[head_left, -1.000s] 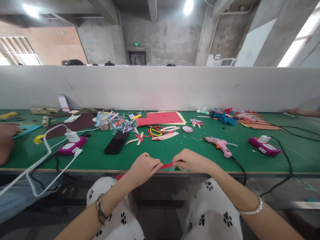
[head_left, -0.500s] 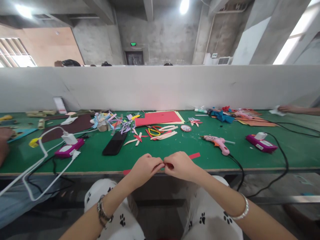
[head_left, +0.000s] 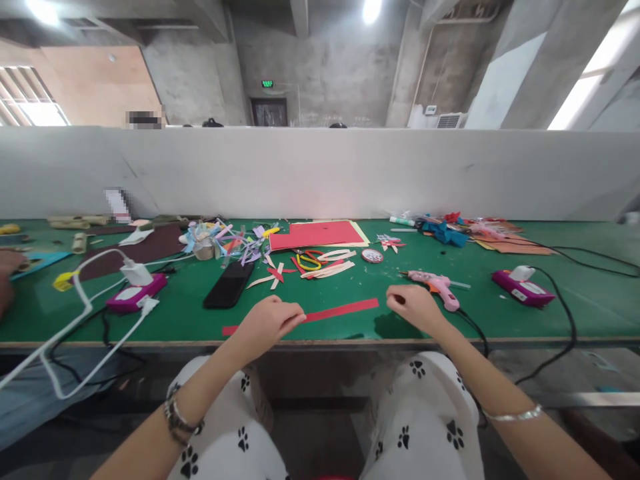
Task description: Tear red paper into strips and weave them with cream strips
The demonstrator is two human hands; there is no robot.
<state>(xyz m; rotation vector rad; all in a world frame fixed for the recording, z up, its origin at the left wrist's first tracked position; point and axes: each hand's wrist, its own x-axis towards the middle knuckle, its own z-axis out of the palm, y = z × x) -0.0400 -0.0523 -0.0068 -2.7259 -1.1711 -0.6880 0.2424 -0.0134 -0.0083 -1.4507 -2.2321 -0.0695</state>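
Note:
A long red paper strip point(head_left: 345, 309) stretches slantwise near the front edge of the green table. My left hand point(head_left: 273, 325) is closed in a pinch on it, thumb and forefinger at about its middle, and hides part of it. Just beyond the strip's right end, my right hand point(head_left: 415, 308) hovers with fingers curled together and nothing visible in them. Behind the strip lie several cream paper strips point(head_left: 327, 269), yellow-and-red-handled scissors point(head_left: 309, 261) and a small star of crossed red and cream strips point(head_left: 276, 275).
A black phone point(head_left: 229, 285) lies left of centre. Right of my right hand are a pink glue gun point(head_left: 437, 287) with a cord and a purple power strip point(head_left: 523, 287). Another purple power strip point(head_left: 137, 293) with white cables stands left. Red sheets point(head_left: 320, 235) lie at the back.
My hands have come apart from where they met over the strip. The right has moved right, off the strip; the left has moved left, the strip shifting left with it.

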